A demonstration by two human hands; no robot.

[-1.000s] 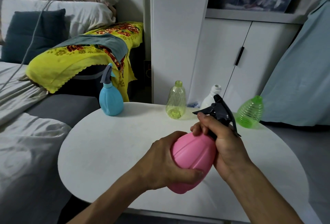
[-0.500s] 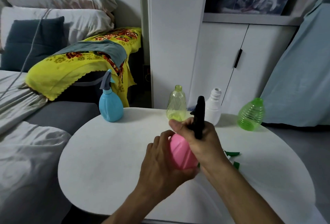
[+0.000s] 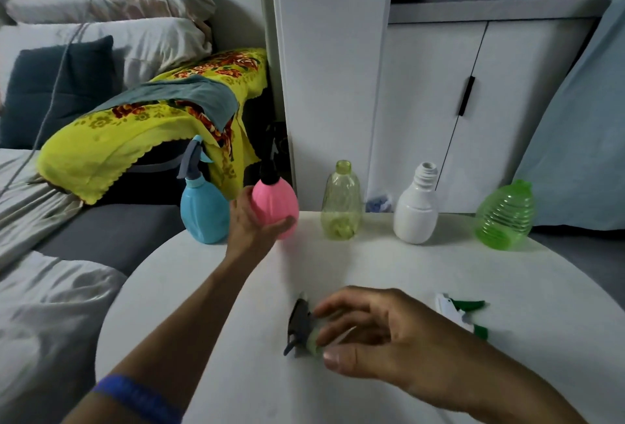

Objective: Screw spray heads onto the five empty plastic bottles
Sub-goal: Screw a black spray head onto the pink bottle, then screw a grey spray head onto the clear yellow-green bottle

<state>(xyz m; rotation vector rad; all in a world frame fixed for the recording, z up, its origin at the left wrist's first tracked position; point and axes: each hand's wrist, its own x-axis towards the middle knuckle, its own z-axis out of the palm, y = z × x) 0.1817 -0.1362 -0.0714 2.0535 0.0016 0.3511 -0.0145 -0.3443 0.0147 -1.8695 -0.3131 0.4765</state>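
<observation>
1. Head view, hands first: your left hand [image 3: 252, 220] is stretched out to the far side of the table, fingers wrapped around the lower left side of the pink bottle [image 3: 275, 208]. That bottle stands upright with a black spray head [image 3: 269, 166] on its neck, right next to the blue bottle [image 3: 203, 210], which wears a grey-blue spray head [image 3: 192, 161].

2. Your right hand [image 3: 375, 329] is low and close to you, palm down, fingers curled loosely around a grey spray head [image 3: 299, 329] with a pale green collar lying on the tabletop. Fingertips touch it; can't tell if it's actually lifted.

3. Still headless, in a row along the far edge: yellow-green bottle [image 3: 341, 202], white bottle [image 3: 416, 210] with bare threads, and the ribbed green bottle [image 3: 505, 217], which leans a bit.

4. A white and green spray head [image 3: 461, 313] lies on its side to the right of your right hand, apart from it.

5. Surface and room: round white table [image 3: 203, 305], white cabinet [image 3: 439, 102] behind the bottles, bed with pillows [image 3: 111, 31] and a yellow flowered cloth [image 3: 135, 132] on the left.

6. Hard to see: the grey head is mostly under your fingers and blurry, so its shape is a guess. The black head blends into the dark gap behind it. Your left forearm shows a blue band [image 3: 135, 396] near the frame's bottom edge.
</observation>
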